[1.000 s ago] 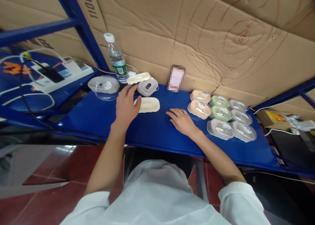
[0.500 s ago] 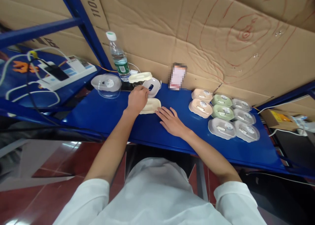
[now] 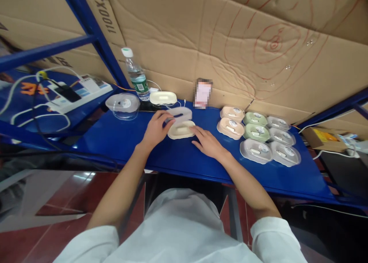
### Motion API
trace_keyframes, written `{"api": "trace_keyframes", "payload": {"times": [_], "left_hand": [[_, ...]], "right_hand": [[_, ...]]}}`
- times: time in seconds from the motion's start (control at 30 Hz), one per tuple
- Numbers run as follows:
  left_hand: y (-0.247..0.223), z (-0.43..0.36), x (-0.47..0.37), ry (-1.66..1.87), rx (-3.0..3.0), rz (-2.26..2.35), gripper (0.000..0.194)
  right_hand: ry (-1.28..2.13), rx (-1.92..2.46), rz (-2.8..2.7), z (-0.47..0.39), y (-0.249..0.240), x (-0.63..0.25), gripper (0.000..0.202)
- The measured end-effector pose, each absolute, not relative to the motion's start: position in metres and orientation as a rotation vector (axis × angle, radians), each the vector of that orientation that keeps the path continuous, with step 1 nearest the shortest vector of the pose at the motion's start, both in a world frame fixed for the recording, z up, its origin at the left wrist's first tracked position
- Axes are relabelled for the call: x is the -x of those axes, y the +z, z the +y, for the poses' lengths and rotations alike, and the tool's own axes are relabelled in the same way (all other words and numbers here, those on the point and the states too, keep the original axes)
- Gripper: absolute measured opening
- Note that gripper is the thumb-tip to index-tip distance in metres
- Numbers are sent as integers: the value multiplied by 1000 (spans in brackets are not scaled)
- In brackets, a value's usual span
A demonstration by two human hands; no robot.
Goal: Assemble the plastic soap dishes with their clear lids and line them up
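A translucent plastic lid (image 3: 184, 114) with an oval slot stands tilted just behind a shallow cream dish (image 3: 181, 129). My left hand (image 3: 157, 129) has the lid's left end between thumb and fingers. At the dish's right end lie the outstretched fingertips of my right hand (image 3: 209, 142), flat and not wrapped round it. A second cream piece (image 3: 163, 98), oblong with a raised middle, sits behind the lid, near the bottle. Farther left is a clear tub (image 3: 123, 105) with a round label.
Several lidded boxes in peach (image 3: 230, 128), green (image 3: 257, 132) and clear grey (image 3: 255, 150) stand in rows at the right. A water bottle (image 3: 138, 83), a phone (image 3: 202, 94) against the cardboard and a power strip (image 3: 83, 93) with cables are around the blue table (image 3: 201, 167).
The translucent lid has come down and right, close behind the cream dish, with my left hand at its end. My right hand still touches the dish. The camera view has shifted slightly.
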State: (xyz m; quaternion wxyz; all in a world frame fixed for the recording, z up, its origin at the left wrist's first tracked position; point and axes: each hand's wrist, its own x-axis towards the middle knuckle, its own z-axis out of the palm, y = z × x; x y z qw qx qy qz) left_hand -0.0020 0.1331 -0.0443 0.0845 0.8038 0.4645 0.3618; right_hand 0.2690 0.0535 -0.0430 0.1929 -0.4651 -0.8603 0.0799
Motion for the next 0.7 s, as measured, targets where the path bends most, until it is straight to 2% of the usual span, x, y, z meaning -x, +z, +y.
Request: {"api": "trace_keyframes", "payload": {"times": [0.07, 0.13, 0.27, 0.37, 0.53, 0.6, 0.7], "left_hand": [[-49, 114, 8, 1115, -2406, 1191, 29], [-53, 101, 9, 1044, -2423, 1043, 26], [-47, 104, 10, 929, -2444, 1013, 26], [-33, 116, 17, 932, -2400, 1197, 36], [-35, 113, 21, 770, -2154, 1366, 67], [-43, 109, 16, 771, -2092, 1324, 68], [-48, 112, 14, 862, -2080, 1389, 58]], "right_hand": [[201, 1301, -2348, 57, -43, -274, 81], [153, 1270, -2342, 60, -45, -280, 85], [143, 1206, -2440, 65, -53, -284, 60], [154, 1180, -2447, 67, -60, -280, 45], [131, 1150, -2396, 66, -63, -266, 40], [125, 1152, -2414, 64, -62, -259, 39], [108, 1187, -2451, 61, -60, -250, 42]]}}
